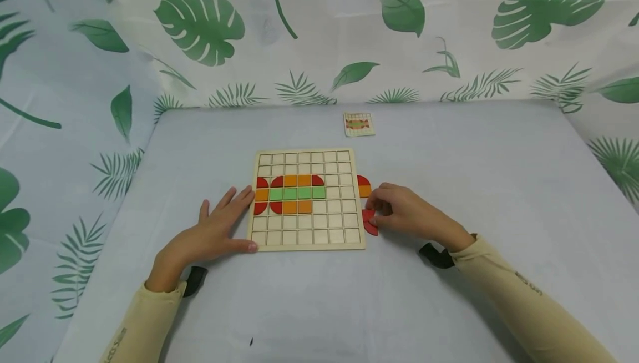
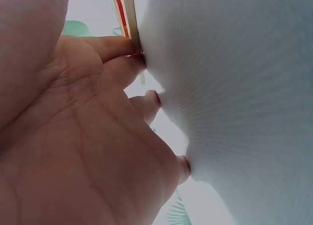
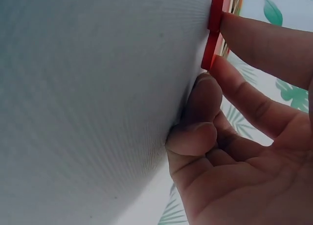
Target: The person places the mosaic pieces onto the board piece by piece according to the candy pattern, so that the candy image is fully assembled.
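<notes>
A square wooden grid board (image 1: 307, 235) lies on the table, with orange, green and red tiles forming a pattern in its left and middle cells. My left hand (image 1: 212, 235) lies spread along the board's left side, fingertips and thumb right at its edge. In the left wrist view the palm of that hand (image 2: 83, 122) fills much of the picture. Just off the board's right edge, my right hand (image 1: 406, 210) pinches a red quarter-circle tile (image 3: 210, 51) between thumb and index finger. Another red quarter-circle tile (image 1: 371, 230) touches it on the near side. The other right fingers are curled.
Beyond the right hand, another red quarter-circle tile (image 1: 363, 180) lies against an orange square tile (image 1: 365, 191) beside the board. A small pattern card (image 1: 359, 125) lies near the table's back edge. Leaf-printed cloth (image 1: 309, 35) hangs behind the table.
</notes>
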The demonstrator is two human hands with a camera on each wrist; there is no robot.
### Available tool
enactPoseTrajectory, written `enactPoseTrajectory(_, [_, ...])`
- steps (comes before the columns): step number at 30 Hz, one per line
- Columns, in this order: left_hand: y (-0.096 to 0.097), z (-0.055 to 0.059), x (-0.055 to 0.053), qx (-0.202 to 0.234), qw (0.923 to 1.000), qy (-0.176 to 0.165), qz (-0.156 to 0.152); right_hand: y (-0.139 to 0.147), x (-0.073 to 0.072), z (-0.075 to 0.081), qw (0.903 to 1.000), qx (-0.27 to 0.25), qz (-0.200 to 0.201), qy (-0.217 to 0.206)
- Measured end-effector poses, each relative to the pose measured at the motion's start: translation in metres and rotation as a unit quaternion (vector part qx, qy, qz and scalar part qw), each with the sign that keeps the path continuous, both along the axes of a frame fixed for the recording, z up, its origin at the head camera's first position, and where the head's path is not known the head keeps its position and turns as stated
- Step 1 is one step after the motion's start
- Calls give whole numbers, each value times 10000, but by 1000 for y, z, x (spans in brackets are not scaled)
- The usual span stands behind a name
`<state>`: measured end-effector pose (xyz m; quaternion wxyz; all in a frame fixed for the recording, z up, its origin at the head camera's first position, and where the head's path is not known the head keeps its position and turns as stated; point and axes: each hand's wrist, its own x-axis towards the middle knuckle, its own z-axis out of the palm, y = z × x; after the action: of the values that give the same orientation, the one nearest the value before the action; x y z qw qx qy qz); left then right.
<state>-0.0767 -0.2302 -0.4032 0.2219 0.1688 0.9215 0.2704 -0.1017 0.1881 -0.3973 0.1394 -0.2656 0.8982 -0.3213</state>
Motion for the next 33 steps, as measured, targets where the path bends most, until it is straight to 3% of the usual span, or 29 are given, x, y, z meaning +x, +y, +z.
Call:
enactPoseTrajectory(7, [-1, 0, -1, -4, 10000, -10, -8, -1, 2, 0, 9998, -161, -27, -86])
enactPoseTrajectory(20, [-1, 0, 1, 56, 10000, 35, -31, 2, 0, -1, 9965, -456, -222, -658])
enactPoseTrajectory(33, [-1, -2, 0, 23, 10000, -6, 31, -8, -10, 8, 9945, -714, -58, -769])
